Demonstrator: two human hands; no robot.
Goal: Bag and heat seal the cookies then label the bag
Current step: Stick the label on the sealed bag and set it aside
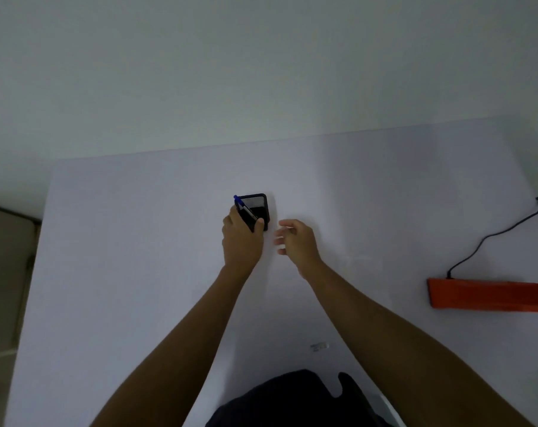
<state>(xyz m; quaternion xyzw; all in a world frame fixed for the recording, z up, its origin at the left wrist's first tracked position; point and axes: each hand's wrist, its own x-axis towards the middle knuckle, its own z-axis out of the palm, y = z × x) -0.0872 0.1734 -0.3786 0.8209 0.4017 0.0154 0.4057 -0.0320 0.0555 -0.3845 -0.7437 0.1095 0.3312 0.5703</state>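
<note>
My left hand grips a black phone near the middle of the white table, with a blue-capped pen held against the phone's left side. My right hand hovers just to the right of the phone, fingers apart and slightly curled, holding nothing. An orange heat sealer lies at the right side of the table. No cookies or bag can be made out.
A black cable runs from the sealer's left end toward the table's right edge. A small clear scrap lies near the front. A white wall stands behind the table. Floor shows at the left.
</note>
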